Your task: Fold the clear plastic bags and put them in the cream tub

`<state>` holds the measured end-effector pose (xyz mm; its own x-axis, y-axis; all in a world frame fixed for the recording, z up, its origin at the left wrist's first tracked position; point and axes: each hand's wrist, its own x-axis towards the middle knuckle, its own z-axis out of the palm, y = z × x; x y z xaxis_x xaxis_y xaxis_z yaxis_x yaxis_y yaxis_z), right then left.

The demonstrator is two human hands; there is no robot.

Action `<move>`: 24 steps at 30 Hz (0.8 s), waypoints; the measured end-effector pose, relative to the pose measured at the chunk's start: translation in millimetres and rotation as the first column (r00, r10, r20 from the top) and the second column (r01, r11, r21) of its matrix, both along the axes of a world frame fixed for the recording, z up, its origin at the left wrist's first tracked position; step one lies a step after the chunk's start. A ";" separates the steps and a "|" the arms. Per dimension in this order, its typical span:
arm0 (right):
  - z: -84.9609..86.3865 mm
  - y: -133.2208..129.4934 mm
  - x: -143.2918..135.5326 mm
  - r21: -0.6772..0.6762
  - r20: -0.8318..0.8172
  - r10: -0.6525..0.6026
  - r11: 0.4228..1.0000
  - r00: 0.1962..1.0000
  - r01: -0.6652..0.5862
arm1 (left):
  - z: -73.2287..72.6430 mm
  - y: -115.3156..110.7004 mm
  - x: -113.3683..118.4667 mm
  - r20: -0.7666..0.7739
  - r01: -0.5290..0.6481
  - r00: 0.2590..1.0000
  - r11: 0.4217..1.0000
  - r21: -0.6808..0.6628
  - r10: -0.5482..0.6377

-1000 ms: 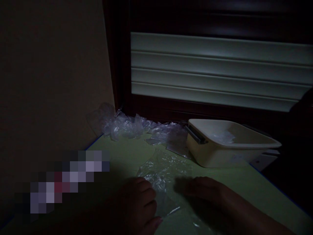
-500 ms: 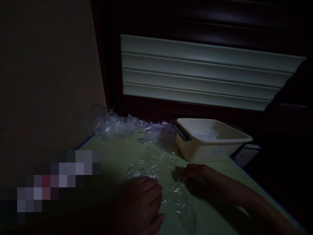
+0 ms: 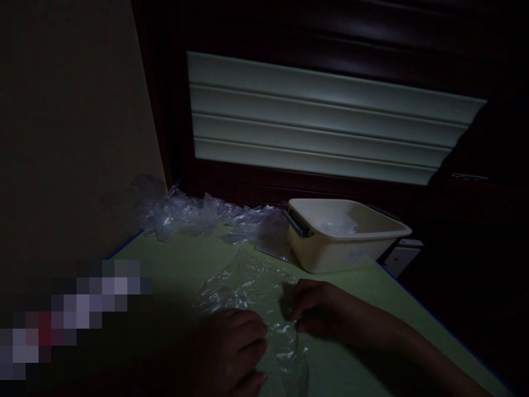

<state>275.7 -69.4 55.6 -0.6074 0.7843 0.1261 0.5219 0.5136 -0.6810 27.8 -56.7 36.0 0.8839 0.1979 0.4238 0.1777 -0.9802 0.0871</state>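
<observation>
A thin, clear, crinkled plastic film [image 3: 243, 278] lies spread on the pale green tabletop [image 3: 343, 364], with a narrow strip trailing toward me. I cannot make out whether it is a bag or a glove. My left hand [image 3: 235, 347] rests over its near left part, fingers curled and closed on it; the thumb side is dim. At the film's right edge, my right hand [image 3: 318, 309] has its fingertips and thumb brought together in a pinch on the plastic.
A cream plastic basin [image 3: 339, 253] with dark handles stands at the back right, holding some clear plastic. Several crumpled clear plastic pieces [image 3: 194, 212] line the back edge. A phone [image 3: 400, 259] is behind the basin. A blurred-out patch [image 3: 78, 311] covers the left side.
My right hand has moved left, and its fingers have come to the film's edge. The film's near strip has shifted and narrowed. The view has turned slightly.
</observation>
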 end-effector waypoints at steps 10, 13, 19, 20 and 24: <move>4.5 -4.8 0.5 -0.078 -0.066 0.077 0.994 0.995 -0.082 | -1.0 0.7 -0.1 -0.016 -0.005 1.000 0.999 -0.033 0.004; 2.7 -3.3 -1.5 -0.073 -0.018 0.066 0.995 0.998 -0.067 | -1.6 3.0 -0.1 -0.009 0.033 0.999 0.999 -0.039 -0.034; -1.1 -3.2 -5.9 -0.037 0.003 0.081 0.996 0.997 -0.081 | 0.7 3.0 0.3 -0.058 0.001 0.998 0.998 -0.068 -0.005; -0.8 -3.5 -6.4 -0.032 0.005 0.083 0.996 0.997 -0.083 | 1.3 2.6 0.4 -0.067 0.002 0.998 0.997 -0.073 -0.007; 2.7 -4.5 -7.5 -0.027 -0.005 0.061 0.998 0.998 -0.061 | 2.2 2.2 0.2 -0.035 0.021 0.999 0.995 -0.096 -0.024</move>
<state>268.2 -73.9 58.3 -0.6539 0.7488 0.1080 0.4869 0.5258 -0.6975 28.0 -54.4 38.2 0.9028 0.2158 0.3719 0.1605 -0.9715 0.1743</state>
